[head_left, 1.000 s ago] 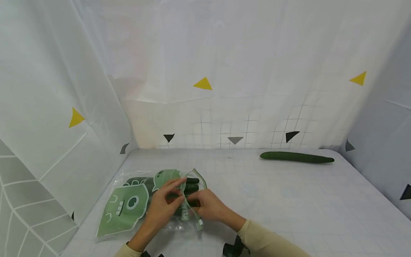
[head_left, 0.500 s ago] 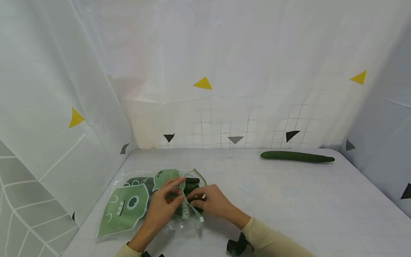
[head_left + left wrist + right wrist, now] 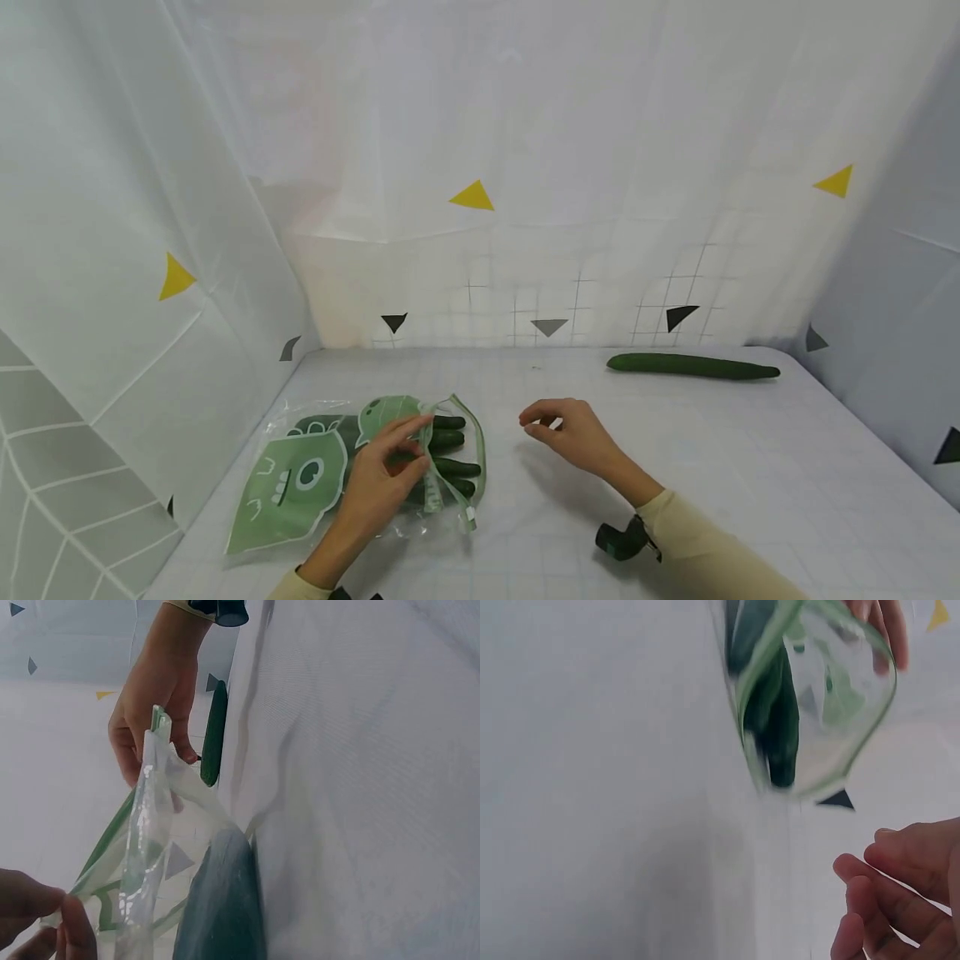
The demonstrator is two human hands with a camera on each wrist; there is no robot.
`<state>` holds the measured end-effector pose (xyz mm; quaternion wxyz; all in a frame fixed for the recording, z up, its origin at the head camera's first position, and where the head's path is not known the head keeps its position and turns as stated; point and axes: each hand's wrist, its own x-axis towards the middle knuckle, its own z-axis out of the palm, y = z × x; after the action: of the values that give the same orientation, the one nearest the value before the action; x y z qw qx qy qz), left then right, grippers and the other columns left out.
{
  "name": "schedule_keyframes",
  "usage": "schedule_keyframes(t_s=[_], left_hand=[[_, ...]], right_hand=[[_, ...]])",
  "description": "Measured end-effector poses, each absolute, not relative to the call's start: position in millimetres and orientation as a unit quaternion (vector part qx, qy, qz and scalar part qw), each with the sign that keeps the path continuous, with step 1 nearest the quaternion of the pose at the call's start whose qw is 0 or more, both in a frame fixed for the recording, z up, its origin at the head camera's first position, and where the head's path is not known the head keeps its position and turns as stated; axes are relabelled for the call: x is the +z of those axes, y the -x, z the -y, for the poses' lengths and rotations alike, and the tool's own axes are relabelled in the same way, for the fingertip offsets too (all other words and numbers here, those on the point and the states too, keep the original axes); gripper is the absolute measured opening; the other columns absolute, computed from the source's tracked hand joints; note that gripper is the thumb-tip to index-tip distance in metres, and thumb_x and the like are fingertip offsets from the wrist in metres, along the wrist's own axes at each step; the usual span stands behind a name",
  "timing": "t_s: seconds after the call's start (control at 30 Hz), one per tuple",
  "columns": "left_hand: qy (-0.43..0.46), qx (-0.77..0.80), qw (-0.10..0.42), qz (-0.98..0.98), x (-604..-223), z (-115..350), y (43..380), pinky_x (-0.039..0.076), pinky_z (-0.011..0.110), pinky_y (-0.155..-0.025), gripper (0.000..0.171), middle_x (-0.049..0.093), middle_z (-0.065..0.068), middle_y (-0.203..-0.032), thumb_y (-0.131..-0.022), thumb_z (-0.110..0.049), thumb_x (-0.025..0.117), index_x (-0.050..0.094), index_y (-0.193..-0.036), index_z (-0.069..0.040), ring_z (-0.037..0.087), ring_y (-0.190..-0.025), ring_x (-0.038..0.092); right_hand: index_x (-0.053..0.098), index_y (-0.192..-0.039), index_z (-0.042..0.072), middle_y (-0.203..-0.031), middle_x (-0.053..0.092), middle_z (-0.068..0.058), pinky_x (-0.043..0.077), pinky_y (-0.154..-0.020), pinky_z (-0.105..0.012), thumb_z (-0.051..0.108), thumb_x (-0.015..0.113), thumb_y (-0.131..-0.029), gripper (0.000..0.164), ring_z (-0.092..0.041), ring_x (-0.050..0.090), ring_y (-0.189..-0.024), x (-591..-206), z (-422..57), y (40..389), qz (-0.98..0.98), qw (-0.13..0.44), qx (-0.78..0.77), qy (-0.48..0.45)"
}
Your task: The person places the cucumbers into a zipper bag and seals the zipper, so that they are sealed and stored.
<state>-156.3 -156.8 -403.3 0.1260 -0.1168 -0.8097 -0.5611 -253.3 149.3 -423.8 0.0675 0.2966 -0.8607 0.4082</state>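
A clear zip bag [image 3: 288, 487] printed with green cartoon monsters lies at the left of the table, its mouth facing right and gaping. Several cucumbers [image 3: 456, 467] are inside, their tips showing at the opening. My left hand [image 3: 378, 479] pinches the upper edge of the mouth between thumb and fingers; the left wrist view shows these fingertips [image 3: 56, 904] on the film. To the right of the bag, my right hand [image 3: 577, 437] hovers over the table, fingers loosely curled around nothing. In the right wrist view, the bag's green rim [image 3: 891, 671] stands apart from that hand.
One more cucumber [image 3: 693, 367] lies near the table's back right edge. White sheeting [image 3: 600, 150] with yellow and dark triangles encloses the white table [image 3: 675, 475] at the back and both sides. A dark wrist camera [image 3: 624, 540] hangs under the right wrist.
My right hand has left the bag's mouth and moved right, carrying nothing. More cucumber tips now show at the opening. The left hand keeps its pinch in the same spot.
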Motion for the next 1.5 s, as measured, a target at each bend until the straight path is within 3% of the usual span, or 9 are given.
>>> schedule_keyframes(t_s=[0.7, 1.07, 1.5], left_hand=[[0.115, -0.566, 0.120, 0.808, -406, 157, 156, 0.058, 0.032, -0.078, 0.059, 0.060, -0.006, -0.139, -0.090, 0.007, 0.075, 0.069, -0.136, -0.030, 0.022, -0.098, 0.065], [0.126, -0.566, 0.129, 0.804, -405, 157, 157, 0.058, 0.032, -0.078, 0.060, 0.061, -0.004, -0.138, -0.089, 0.007, 0.075, 0.070, -0.136, -0.029, 0.023, -0.097, 0.065], [0.122, -0.569, 0.128, 0.803, -405, 157, 157, 0.058, 0.032, -0.077, 0.060, 0.062, -0.005, -0.136, -0.089, 0.008, 0.075, 0.070, -0.135, -0.029, 0.022, -0.097, 0.065]], right_hand=[[0.073, -0.122, 0.003, -0.108, 0.075, -0.008, 0.054, -0.072, -0.042, 0.009, 0.073, -0.097, 0.025, -0.029, 0.069, -0.097, -411, -259, 293, 0.912, 0.120, 0.334, -0.204], [0.069, -0.127, -0.003, -0.115, 0.073, -0.020, 0.048, -0.091, -0.064, 0.010, 0.071, -0.099, 0.031, -0.045, 0.064, -0.112, -407, -301, 311, 0.930, 0.138, 0.304, -0.157], [0.063, -0.132, -0.008, -0.122, 0.068, -0.029, 0.051, -0.086, -0.062, 0.007, 0.070, -0.098, 0.038, -0.049, 0.062, -0.112, -413, -334, 328, 0.945, 0.114, 0.271, -0.144]])
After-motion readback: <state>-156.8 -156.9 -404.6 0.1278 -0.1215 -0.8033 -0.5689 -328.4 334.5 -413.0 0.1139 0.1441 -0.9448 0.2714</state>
